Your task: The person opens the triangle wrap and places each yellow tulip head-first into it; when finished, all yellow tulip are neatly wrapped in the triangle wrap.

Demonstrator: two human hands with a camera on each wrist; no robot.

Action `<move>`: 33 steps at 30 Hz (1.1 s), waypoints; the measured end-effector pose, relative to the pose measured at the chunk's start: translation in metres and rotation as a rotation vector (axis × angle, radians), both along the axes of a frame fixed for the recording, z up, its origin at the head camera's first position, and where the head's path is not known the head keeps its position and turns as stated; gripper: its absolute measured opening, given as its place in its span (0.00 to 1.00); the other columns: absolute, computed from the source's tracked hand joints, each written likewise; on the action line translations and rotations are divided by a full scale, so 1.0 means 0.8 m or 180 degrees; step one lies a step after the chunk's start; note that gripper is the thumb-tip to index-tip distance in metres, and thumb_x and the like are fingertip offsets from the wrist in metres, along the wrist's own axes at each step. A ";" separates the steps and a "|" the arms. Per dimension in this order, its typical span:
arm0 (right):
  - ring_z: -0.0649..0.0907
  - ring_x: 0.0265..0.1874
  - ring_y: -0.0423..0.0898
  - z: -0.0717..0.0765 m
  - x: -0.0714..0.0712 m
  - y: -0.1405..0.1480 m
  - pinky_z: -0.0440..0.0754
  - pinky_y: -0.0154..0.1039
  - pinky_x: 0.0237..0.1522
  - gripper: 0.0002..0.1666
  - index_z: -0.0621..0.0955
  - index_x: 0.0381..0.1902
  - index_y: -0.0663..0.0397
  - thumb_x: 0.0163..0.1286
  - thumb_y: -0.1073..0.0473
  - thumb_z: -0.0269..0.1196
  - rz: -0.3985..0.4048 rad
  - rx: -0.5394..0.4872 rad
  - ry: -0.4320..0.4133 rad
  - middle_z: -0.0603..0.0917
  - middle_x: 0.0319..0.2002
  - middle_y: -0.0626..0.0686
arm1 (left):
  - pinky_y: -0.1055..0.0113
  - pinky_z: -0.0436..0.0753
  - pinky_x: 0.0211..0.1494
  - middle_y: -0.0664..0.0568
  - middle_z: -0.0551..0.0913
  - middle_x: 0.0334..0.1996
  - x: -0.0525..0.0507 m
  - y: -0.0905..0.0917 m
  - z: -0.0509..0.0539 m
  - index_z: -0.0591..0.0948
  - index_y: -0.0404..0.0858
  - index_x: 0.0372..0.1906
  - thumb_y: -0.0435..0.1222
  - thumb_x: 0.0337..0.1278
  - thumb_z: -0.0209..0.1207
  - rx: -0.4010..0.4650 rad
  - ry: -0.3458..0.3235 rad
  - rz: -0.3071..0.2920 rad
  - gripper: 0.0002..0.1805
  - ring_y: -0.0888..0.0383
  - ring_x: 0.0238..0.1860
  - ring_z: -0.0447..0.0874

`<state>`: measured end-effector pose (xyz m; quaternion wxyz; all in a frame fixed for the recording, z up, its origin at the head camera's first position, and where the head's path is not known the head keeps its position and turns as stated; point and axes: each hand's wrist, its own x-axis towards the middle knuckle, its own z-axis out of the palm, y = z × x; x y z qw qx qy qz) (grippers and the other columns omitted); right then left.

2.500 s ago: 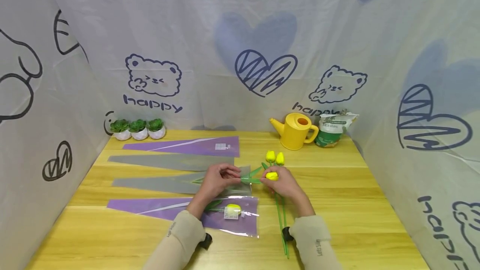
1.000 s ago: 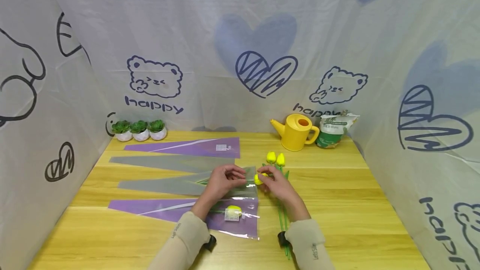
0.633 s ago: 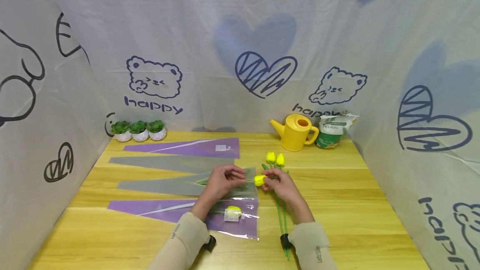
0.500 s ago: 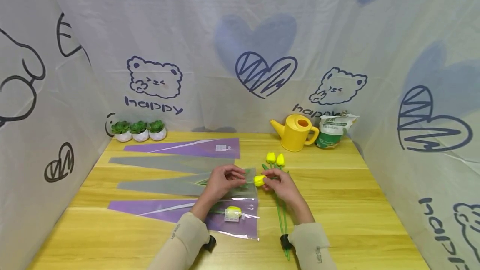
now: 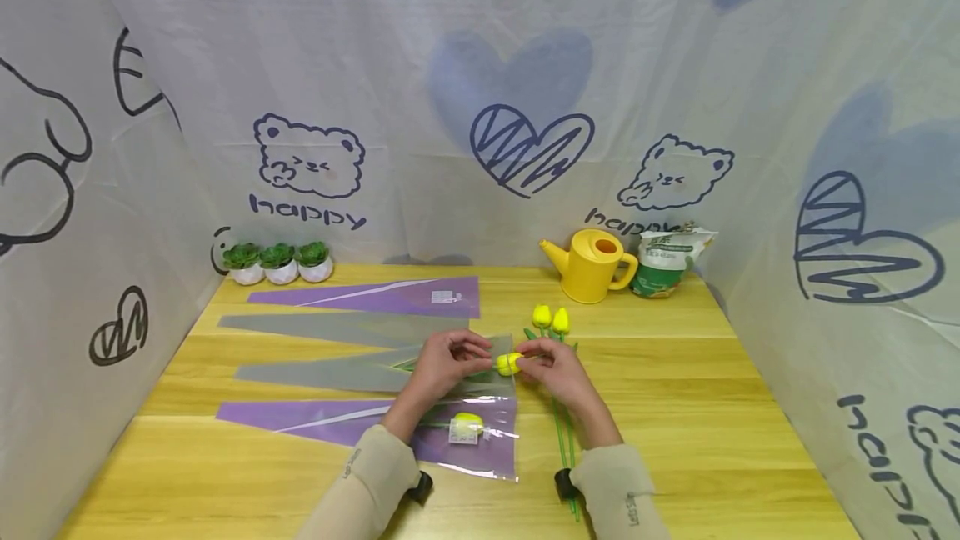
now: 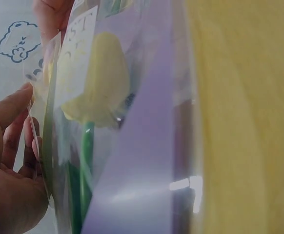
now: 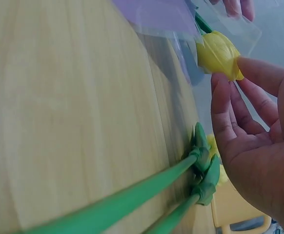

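My left hand (image 5: 448, 361) grips the open end of a clear-and-grey flower sleeve (image 5: 300, 370), its film running between thumb and fingers in the left wrist view. From the right, my right hand (image 5: 557, 367) pinches the tip of a yellow tulip (image 7: 219, 54) between thumb and fingertips. The tulip's head sits at the sleeve's mouth, partly behind film; its green stem lies inside. Nearer me is a purple sleeve (image 5: 315, 415) with another yellow tulip (image 5: 468, 422) in it. Two loose yellow tulips (image 5: 561, 321) lie beneath my right hand and forearm.
Beyond the hands lie another grey sleeve (image 5: 337, 325) and a purple sleeve (image 5: 382, 296). Along the back stand several potted succulents (image 5: 278, 262), a yellow watering can (image 5: 588, 269) and a green-white bag (image 5: 663, 265). Printed cloth (image 5: 420, 190) encloses the wooden table (image 5: 675, 407).
The right hand has brought the tulip leftward, from its leaves at the sleeve's mouth to its head there. Lately the head slid slightly farther in. My left hand has stayed nearly still.
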<state>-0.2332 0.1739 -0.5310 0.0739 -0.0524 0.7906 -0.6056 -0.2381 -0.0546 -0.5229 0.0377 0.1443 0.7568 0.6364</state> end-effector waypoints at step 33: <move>0.89 0.40 0.54 -0.003 0.000 -0.023 0.85 0.38 0.38 0.12 0.85 0.47 0.66 0.69 0.65 0.70 0.0061 0.0101 0.0009 0.88 0.45 0.64 | 0.73 0.80 0.33 0.41 0.91 0.40 0.001 0.000 -0.001 0.88 0.31 0.46 0.30 0.53 0.75 -0.0216 0.0120 -0.0039 0.15 0.61 0.30 0.83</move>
